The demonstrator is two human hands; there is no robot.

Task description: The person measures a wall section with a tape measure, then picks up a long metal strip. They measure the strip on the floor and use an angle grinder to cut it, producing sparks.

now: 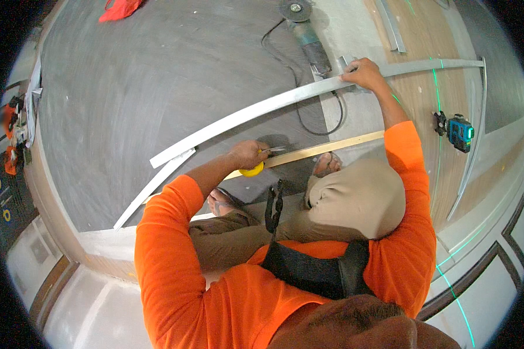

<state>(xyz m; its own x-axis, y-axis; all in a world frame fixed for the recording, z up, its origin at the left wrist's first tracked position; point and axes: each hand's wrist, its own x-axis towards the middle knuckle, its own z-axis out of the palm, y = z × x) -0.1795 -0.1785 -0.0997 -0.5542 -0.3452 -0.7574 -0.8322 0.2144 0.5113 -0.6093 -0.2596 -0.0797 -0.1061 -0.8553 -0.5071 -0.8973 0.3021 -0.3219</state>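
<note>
A long pale metal profile [244, 114] runs slantwise across the floor in front of me. My right hand [362, 74] has its fingers closed over the far edge of this profile, beside a short grey metal piece [364, 88]. Nearer to me, my left hand [249, 155] is closed round a yellow-handled tool [252, 170] that looks like snips; its metal tip points to the right and its jaws are hard to make out. Just below that hand lies a narrow yellow strip [317, 153]. Another pale profile [155, 187] slants under the long one's left end.
Beyond my right hand lies an angle grinder [311, 43] with its black cord [297, 104] looping beneath the long profile. A blue laser level [461, 132] casts green lines at the right. A thin profile [476, 139] stretches past it. Something red [121, 9] lies far left.
</note>
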